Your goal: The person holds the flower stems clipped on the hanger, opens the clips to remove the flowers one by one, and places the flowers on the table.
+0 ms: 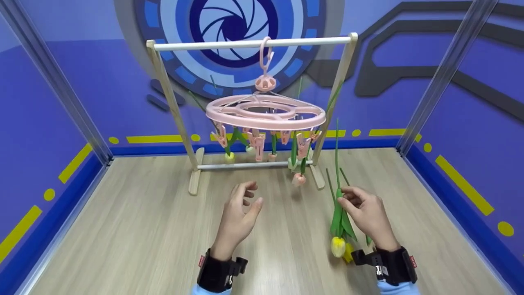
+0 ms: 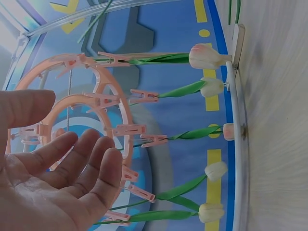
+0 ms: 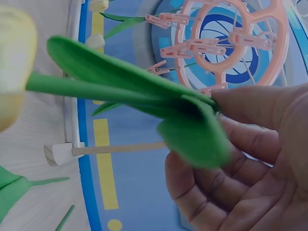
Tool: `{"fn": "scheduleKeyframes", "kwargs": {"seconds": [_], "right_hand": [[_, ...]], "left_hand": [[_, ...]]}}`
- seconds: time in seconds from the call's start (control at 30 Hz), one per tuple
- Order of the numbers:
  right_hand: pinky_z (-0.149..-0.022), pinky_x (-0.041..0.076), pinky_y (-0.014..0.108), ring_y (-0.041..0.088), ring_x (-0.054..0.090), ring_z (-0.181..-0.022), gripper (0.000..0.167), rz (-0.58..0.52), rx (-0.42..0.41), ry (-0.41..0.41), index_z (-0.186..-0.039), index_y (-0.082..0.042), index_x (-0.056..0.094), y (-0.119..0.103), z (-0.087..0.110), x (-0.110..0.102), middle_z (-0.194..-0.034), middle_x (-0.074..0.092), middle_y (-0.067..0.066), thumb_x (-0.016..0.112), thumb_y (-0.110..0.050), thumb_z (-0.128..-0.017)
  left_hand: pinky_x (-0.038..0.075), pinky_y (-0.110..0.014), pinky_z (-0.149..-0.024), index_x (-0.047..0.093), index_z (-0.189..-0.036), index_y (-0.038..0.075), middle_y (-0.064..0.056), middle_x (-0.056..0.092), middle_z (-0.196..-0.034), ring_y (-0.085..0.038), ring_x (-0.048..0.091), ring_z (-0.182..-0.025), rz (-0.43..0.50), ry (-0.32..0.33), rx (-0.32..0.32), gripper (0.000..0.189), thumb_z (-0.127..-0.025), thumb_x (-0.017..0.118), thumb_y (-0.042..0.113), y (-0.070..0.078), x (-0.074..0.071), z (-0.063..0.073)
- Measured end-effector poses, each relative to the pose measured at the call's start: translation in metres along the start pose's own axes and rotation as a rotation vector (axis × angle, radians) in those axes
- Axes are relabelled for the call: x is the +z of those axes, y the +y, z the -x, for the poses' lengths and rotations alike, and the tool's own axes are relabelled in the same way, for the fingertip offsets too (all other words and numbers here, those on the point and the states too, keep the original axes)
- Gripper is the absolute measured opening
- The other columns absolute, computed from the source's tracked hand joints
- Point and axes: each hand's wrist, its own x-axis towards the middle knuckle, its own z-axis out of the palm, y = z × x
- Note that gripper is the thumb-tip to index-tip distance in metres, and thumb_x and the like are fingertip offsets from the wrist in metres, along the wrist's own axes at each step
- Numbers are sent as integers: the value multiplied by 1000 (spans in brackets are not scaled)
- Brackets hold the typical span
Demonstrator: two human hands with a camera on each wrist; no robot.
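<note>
My right hand (image 1: 364, 209) pinches the green stem of a yellow artificial tulip (image 1: 338, 246) between thumb and fingers, its bloom pointing down toward me. In the right wrist view the tulip's leaves (image 3: 130, 82) spread beside the fingertips. My left hand (image 1: 239, 213) holds nothing; its fingers are loosely bent, in front of the drying rack. A pink round clip hanger (image 1: 266, 123) hangs by its hook from a wooden stand. Several tulips dangle head down from its clothespins, among them a pink tulip (image 1: 299, 179) and a white tulip (image 2: 211, 86).
The stand has a white top rail (image 1: 229, 45) and wooden legs (image 1: 174, 102). Another yellow tulip (image 1: 348, 253) lies on the table (image 1: 143, 229) beneath my right hand, with more stems nearby. Blue printed walls (image 1: 61, 102) enclose the table at the back and sides.
</note>
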Motion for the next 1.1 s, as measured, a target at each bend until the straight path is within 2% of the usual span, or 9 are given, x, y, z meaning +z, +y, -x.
{"fn": "scheduleKeyframes", "kwargs": {"seconds": [0.53,1.1], "right_hand": [[-71,50,30,20,65,-80,19,72,167,-119,-114,0,73,6,-3,18,-90,71,8,68,-5,-96],[-70,52,40,25,66,-81,20,116,191,-219,-110,2,73,16,-7,36,-92,70,10,66,-6,-93]], "left_hand": [[53,-49,-90,58,-135,-1,-13,62,-126,-27,60,-109,-41,-40,10,37,-101,65,10,-8,4,0],[52,-48,-90,58,-135,-1,-14,62,-127,-27,59,-109,-35,-66,-11,36,-102,65,12,-13,5,-2]]}}
